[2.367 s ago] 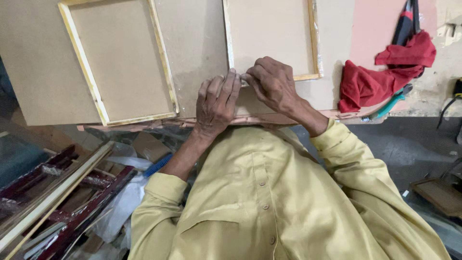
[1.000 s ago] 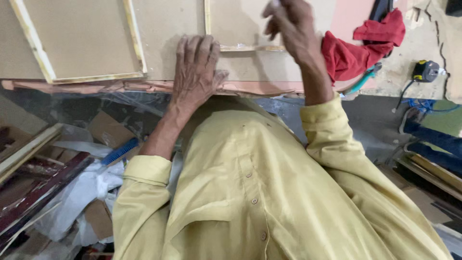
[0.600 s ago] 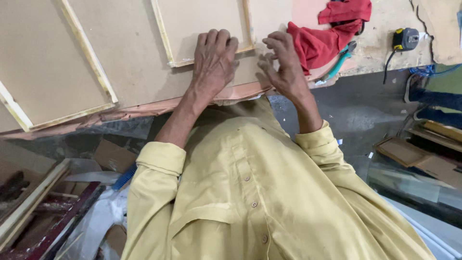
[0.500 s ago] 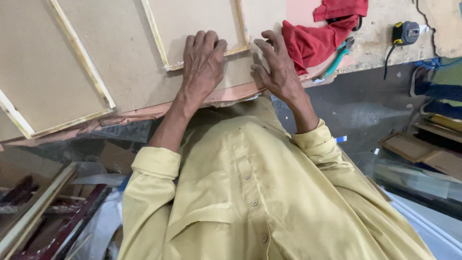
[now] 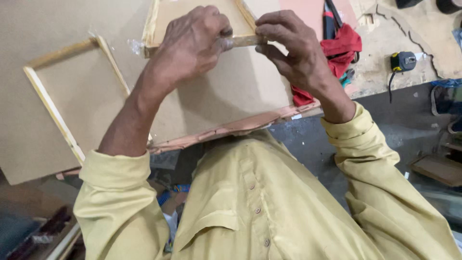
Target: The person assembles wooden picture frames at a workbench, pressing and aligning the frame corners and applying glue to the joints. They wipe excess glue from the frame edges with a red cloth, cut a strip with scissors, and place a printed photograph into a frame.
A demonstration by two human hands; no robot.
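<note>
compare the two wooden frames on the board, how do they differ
The upper frame has both hands on its near rail: the left hand and right hand pinch it. The left frame lies untouched. The left frame shows three rails; the upper frame is cut off by the picture's top edge. Both are pale wood strips lying flat on the brown board.

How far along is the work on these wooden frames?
The frame on the left lies flat on the board, untouched. In hand: left hand and right hand pinch the near rail of the second frame. What remains is unclear.
</note>
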